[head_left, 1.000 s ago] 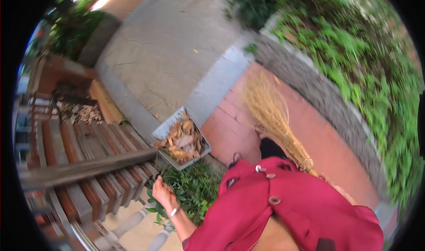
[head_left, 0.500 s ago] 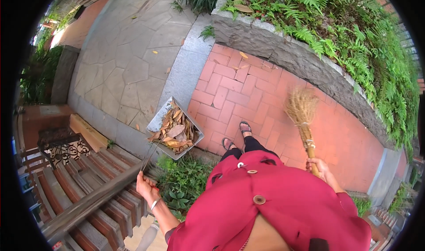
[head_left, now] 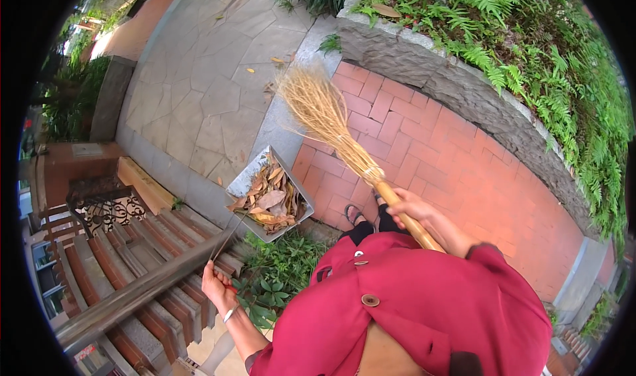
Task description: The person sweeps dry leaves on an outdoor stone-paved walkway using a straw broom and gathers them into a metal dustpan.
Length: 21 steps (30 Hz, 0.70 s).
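In my right hand (head_left: 424, 218) is a straw broom (head_left: 354, 152), gripped by its bamboo handle. Its spread bristles reach up and left over the grey stone strip between the two pavings, close to a few loose dry leaves (head_left: 268, 88). My left hand (head_left: 217, 286) is closed round the thin handle (head_left: 224, 243) of a metal dustpan (head_left: 250, 175). Brown and yellow dry leaves (head_left: 270, 200) are heaped inside the dustpan, which sits on the grey edging left of my feet. From this view I cannot tell whether the bristles touch the ground.
A wooden railing (head_left: 142, 280) with slats runs along the lower left. Green plants (head_left: 281, 267) grow beside the dustpan. A stone-walled bed (head_left: 450, 84) of ferns borders the red brick paving (head_left: 457, 170). Grey flagstones (head_left: 185, 117) lie further left, with scattered leaves.
My right hand has swung the broom from the right side across to the left, its bristles now beyond the dustpan. The left hand keeps its hold on the dustpan handle.
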Each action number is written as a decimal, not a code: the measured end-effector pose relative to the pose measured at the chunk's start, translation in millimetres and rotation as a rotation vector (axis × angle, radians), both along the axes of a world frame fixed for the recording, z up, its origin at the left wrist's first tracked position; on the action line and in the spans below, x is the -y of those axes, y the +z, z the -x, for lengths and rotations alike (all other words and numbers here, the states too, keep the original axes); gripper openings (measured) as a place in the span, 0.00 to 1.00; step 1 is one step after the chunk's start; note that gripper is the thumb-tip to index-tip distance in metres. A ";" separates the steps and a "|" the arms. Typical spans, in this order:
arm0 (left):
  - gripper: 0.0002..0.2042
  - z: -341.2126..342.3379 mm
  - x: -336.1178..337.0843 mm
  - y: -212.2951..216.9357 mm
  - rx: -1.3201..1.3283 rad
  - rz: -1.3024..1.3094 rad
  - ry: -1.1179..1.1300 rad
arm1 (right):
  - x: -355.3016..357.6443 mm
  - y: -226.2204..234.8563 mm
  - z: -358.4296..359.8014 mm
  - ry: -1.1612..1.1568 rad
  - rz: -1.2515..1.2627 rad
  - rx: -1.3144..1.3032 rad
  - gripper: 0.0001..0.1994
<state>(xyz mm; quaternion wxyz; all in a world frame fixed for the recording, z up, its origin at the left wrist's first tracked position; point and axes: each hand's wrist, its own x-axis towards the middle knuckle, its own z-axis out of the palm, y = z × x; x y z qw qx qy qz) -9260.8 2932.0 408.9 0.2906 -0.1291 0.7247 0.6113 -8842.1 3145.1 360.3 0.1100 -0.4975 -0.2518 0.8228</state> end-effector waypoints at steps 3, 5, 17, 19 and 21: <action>0.13 8.4 15.8 -4.9 -0.041 0.000 0.024 | 39.8 47.4 -32.3 -0.039 0.007 0.097 0.34; 0.11 11.7 21.9 -7.3 -0.096 0.007 0.029 | 72.3 72.3 -57.1 -0.095 -0.059 0.255 0.36; 0.15 70.6 65.7 4.4 -0.113 0.000 0.132 | 95.1 12.2 -19.1 0.234 -0.012 0.208 0.32; 0.14 80.5 67.6 0.2 -0.068 -0.012 0.144 | 63.4 5.3 29.4 0.359 -0.097 0.106 0.31; 0.14 77.2 56.8 1.6 -0.080 -0.011 0.136 | 25.9 -8.6 73.8 0.290 0.034 -0.007 0.25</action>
